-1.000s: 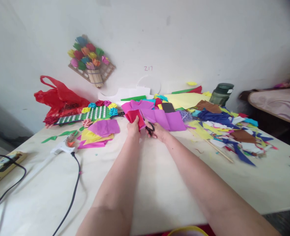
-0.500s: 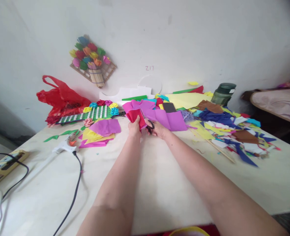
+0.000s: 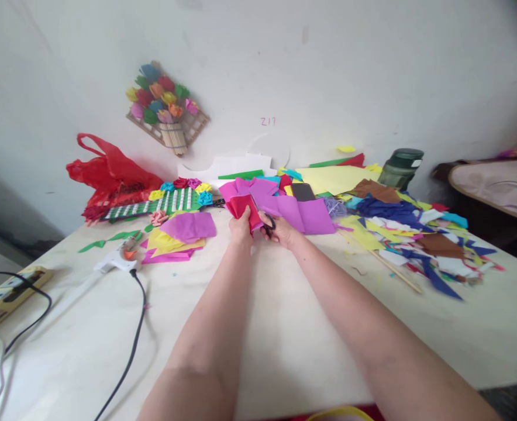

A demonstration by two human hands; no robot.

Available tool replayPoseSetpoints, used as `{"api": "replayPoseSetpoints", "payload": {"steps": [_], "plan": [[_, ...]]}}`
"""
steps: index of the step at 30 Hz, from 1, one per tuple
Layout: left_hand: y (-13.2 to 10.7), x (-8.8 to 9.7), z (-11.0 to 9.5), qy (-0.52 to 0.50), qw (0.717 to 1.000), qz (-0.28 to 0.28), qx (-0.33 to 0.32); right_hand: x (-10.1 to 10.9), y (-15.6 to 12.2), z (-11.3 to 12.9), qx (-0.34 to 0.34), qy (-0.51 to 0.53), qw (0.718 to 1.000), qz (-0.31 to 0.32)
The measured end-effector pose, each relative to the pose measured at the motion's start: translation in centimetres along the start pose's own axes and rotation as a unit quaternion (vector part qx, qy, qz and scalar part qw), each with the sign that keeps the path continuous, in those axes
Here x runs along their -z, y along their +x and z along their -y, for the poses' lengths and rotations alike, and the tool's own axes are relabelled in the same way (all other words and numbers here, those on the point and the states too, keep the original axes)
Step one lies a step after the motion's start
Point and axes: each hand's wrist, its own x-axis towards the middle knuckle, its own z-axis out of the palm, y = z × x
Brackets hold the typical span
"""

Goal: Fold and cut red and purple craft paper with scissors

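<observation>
My left hand (image 3: 241, 226) is closed on a folded piece of red paper (image 3: 243, 207), thumb on top. In my right hand (image 3: 282, 232) is a pair of black-handled scissors (image 3: 268, 224), fingers in the loops. The blades point up and away, along the right edge of the red paper; whether they are parted I cannot tell. Purple crepe paper (image 3: 315, 217) lies beneath and to the right of the scissors. Behind the red paper is a magenta-purple sheet (image 3: 252, 186).
A hot glue gun (image 3: 118, 257) with its black cord and a power strip (image 3: 15, 289) lie at left. Yellow and purple paper squares (image 3: 188, 227) are stacked nearby. At right are a phone (image 3: 303, 192), a wooden stick (image 3: 396, 271), paper scraps (image 3: 440, 245) and a green bottle (image 3: 401, 168).
The whole view has shifted very slightly. Both hands keep nearly the same pose on the red paper and the scissors.
</observation>
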Motion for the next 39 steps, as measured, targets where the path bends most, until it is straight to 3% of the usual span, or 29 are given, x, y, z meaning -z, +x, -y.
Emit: {"api": "replayPoseSetpoints", "payload": {"steps": [22, 39], "plan": [[0.0, 0.1, -0.1, 0.014, 1.000, 0.000, -0.001, -0.9, -0.7, 0.9, -0.012, 0.031, 0.999, -0.035], [-0.1, -0.1, -0.3, -0.006, 1.000, -0.013, 0.016, -0.7, 0.1, -0.3, 0.007, -0.007, 0.999, -0.047]]}}
